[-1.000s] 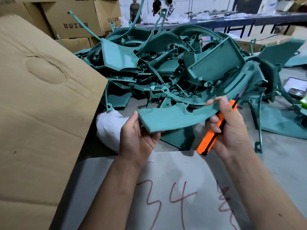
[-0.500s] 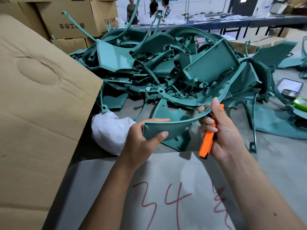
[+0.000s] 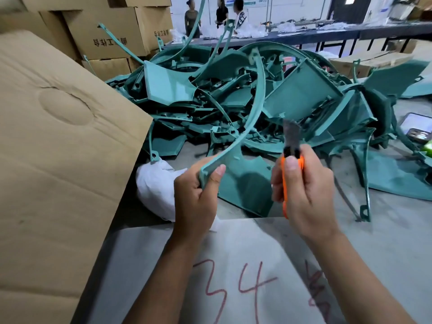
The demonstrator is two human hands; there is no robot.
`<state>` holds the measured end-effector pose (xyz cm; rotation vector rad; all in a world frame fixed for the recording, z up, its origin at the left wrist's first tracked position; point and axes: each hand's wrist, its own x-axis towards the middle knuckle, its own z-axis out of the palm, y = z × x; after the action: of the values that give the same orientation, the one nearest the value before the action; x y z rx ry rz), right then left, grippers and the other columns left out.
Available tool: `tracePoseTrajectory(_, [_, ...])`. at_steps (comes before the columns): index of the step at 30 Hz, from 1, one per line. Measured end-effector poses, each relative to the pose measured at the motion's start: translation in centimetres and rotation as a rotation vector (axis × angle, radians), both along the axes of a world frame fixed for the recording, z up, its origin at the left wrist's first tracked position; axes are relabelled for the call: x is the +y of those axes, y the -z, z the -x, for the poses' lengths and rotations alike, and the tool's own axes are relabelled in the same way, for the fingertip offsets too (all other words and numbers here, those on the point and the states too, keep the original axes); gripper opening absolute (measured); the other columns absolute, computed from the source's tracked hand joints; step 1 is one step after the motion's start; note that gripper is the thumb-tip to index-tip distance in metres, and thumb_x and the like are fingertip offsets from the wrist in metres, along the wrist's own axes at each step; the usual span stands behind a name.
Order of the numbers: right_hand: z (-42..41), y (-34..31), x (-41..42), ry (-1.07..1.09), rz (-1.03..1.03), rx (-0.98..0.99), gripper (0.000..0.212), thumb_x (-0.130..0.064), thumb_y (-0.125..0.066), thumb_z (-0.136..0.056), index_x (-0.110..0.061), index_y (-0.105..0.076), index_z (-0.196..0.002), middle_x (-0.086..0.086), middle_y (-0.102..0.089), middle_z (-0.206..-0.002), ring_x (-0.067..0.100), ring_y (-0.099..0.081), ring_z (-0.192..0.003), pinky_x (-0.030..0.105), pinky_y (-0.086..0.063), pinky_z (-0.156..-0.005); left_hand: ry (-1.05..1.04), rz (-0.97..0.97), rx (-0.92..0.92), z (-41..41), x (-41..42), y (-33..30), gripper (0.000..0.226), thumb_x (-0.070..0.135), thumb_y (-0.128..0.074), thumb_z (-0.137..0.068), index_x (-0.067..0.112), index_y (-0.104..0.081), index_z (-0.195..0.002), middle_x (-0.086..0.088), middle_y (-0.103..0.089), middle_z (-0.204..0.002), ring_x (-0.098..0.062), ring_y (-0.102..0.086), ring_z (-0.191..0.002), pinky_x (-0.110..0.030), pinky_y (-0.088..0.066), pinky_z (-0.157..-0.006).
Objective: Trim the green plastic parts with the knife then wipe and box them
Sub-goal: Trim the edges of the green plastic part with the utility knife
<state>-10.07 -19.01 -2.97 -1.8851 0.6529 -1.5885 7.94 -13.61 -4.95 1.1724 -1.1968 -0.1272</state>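
Observation:
My left hand (image 3: 196, 197) grips the lower end of a long curved green plastic part (image 3: 253, 108), which now stands on edge and arcs up and away over the pile. My right hand (image 3: 304, 190) holds an orange utility knife (image 3: 286, 174) upright, blade (image 3: 291, 136) extended and pointing up, to the right of the part and apart from it. A white cloth (image 3: 156, 185) lies on the table just left of my left hand. A big heap of green plastic parts (image 3: 233, 99) fills the table beyond.
A large cardboard box flap (image 3: 58, 160) leans at the left. A grey sheet (image 3: 245, 277) marked "34" in red covers the near table. Stacked cartons (image 3: 109, 33) stand at the back left. A phone (image 3: 418, 127) lies at the right edge. Three people stand far behind.
The left hand has turned the green part from lying flat to standing on edge. The right hand let go of the part and raised the knife upright, blade up.

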Motion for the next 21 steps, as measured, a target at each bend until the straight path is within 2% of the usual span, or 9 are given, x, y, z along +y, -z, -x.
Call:
tracePoseTrajectory(2, [-0.7, 0.2, 0.7, 0.0, 0.133, 0.104, 0.024, -0.032, -0.038, -0.112, -0.022, -0.05, -0.094, -0.003, -0.056, -0.058, 0.013, -0.055, -0.047, 0.028, -0.04, -0.043, -0.096, 0.087, -0.142, -0.5, -0.1, -0.4, 0.025, 0.016, -0.059, -0.1, 0.028, -0.072, -0.118, 0.016, -0.074, -0.112, -0.004, -0.07, -0.104, -0.018, -0.053, -0.087])
tracePoseTrajectory(3, [-1.1, 0.4, 1.0, -0.019, 0.166, 0.148, 0.024, -0.035, -0.037, -0.113, -0.023, -0.05, -0.096, -0.006, -0.054, -0.058, 0.01, -0.052, -0.047, 0.025, -0.037, -0.044, -0.127, 0.109, -0.186, -0.6, 0.0, -0.4, 0.028, 0.011, -0.058, -0.101, 0.023, -0.07, -0.123, 0.016, -0.072, -0.116, -0.002, -0.068, -0.111, -0.015, -0.05, -0.092])
tracePoseTrajectory(5, [-1.7, 0.8, 1.3, -0.07, 0.183, 0.229, 0.024, -0.039, -0.038, -0.112, -0.024, -0.05, -0.098, -0.013, -0.046, -0.06, 0.007, -0.047, -0.049, 0.019, -0.032, -0.049, -0.148, 0.112, -0.224, -0.9, -0.1, -0.2, 0.033, 0.004, -0.057, -0.1, 0.02, -0.068, -0.126, 0.015, -0.07, -0.12, 0.0, -0.065, -0.116, -0.016, -0.048, -0.097])
tracePoseTrajectory(9, [-2.0, 1.4, 1.2, -0.104, 0.174, 0.35, 0.03, -0.037, -0.043, -0.109, -0.014, -0.05, -0.091, -0.013, -0.038, -0.062, 0.011, -0.044, -0.052, 0.028, -0.032, -0.051, -0.112, 0.075, -0.309, -0.9, -0.3, 0.2, 0.038, -0.005, -0.057, -0.092, 0.012, -0.072, -0.123, 0.005, -0.073, -0.121, -0.003, -0.064, -0.119, -0.022, -0.05, -0.101])
tracePoseTrajectory(13, [-1.9, 1.2, 1.3, -0.162, 0.188, 0.368, 0.032, -0.035, -0.046, -0.109, -0.013, -0.047, -0.086, -0.01, -0.036, -0.06, 0.013, -0.042, -0.05, 0.023, -0.028, -0.051, -0.037, 0.03, -0.272, -0.1, -0.1, 0.4, 0.059, -0.016, -0.051, -0.08, 0.012, -0.071, -0.127, 0.005, -0.071, -0.128, -0.006, -0.063, -0.124, -0.025, -0.049, -0.104])
tracePoseTrajectory(15, [-1.9, 1.2, 1.3, -0.168, 0.191, 0.393, 0.031, -0.033, -0.048, -0.109, -0.013, -0.047, -0.085, -0.009, -0.037, -0.061, 0.015, -0.042, -0.05, 0.026, -0.03, -0.05, -0.017, 0.004, -0.236, 0.3, 0.0, 0.4, 0.062, -0.02, -0.051, -0.076, 0.018, -0.074, -0.12, 0.009, -0.074, -0.121, -0.002, -0.065, -0.118, -0.02, -0.049, -0.101])
tracePoseTrajectory(18, [-1.8, 1.2, 1.2, -0.113, 0.193, 0.394, 0.029, -0.032, -0.047, -0.108, -0.016, -0.045, -0.085, -0.01, -0.039, -0.059, 0.015, -0.044, -0.049, 0.027, -0.031, -0.048, 0.0, 0.01, -0.207, 0.8, 0.3, 0.3, 0.043, -0.011, -0.059, -0.089, 0.031, -0.069, -0.095, 0.023, -0.072, -0.094, 0.007, -0.065, -0.091, -0.01, -0.047, -0.083])
tracePoseTrajectory(19, [-1.7, 1.1, 1.1, -0.067, 0.194, 0.374, 0.026, -0.033, -0.046, -0.108, -0.02, -0.043, -0.086, -0.012, -0.039, -0.058, 0.013, -0.045, -0.049, 0.024, -0.03, -0.049, 0.036, 0.009, -0.169, 0.9, 0.3, 0.2, 0.032, -0.001, -0.06, -0.096, 0.03, -0.069, -0.093, 0.023, -0.072, -0.093, 0.003, -0.066, -0.091, -0.016, -0.05, -0.081])
tracePoseTrajectory(21, [-1.3, 0.8, 0.7, 0.063, 0.214, 0.326, 0.022, -0.031, -0.046, -0.108, -0.028, -0.039, -0.087, -0.016, -0.036, -0.058, 0.005, -0.044, -0.05, 0.016, -0.028, -0.05, 0.117, -0.01, -0.064, 0.9, 0.2, 0.2, 0.015, 0.012, -0.061, -0.101, 0.014, -0.075, -0.106, 0.011, -0.076, -0.101, -0.011, -0.072, -0.096, -0.03, -0.055, -0.083])
